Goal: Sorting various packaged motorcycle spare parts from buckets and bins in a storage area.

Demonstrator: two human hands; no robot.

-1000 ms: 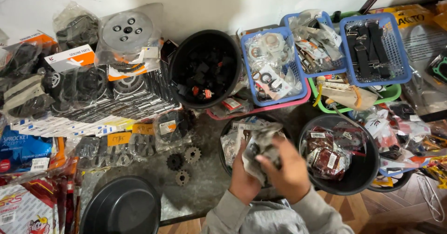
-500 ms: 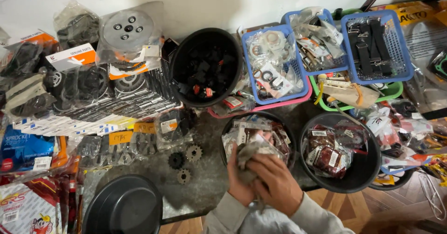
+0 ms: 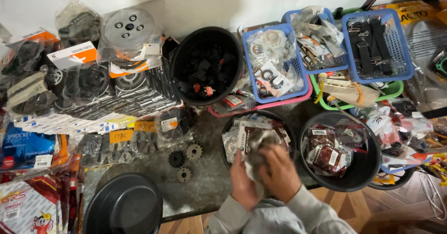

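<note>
My left hand (image 3: 243, 180) and my right hand (image 3: 279, 172) are closed together around a clear plastic packet (image 3: 257, 143) with a dark part inside. They hold it just above the near rim of a black round tub (image 3: 227, 130) that is filled with similar bagged parts. The packet's lower half is hidden by my fingers. Grey sleeves cover both wrists at the bottom of the view.
A second black tub (image 3: 358, 180) of red bagged parts stands to the right. Three small sprockets (image 3: 185, 158) lie on the stone counter to the left, near an empty black bowl (image 3: 123, 206). Blue baskets (image 3: 275, 62) and a deep black bucket (image 3: 206, 66) line the back.
Both hands with the packet have drifted slightly left and lower over the tub of bagged parts. The camera view shifted a little.
</note>
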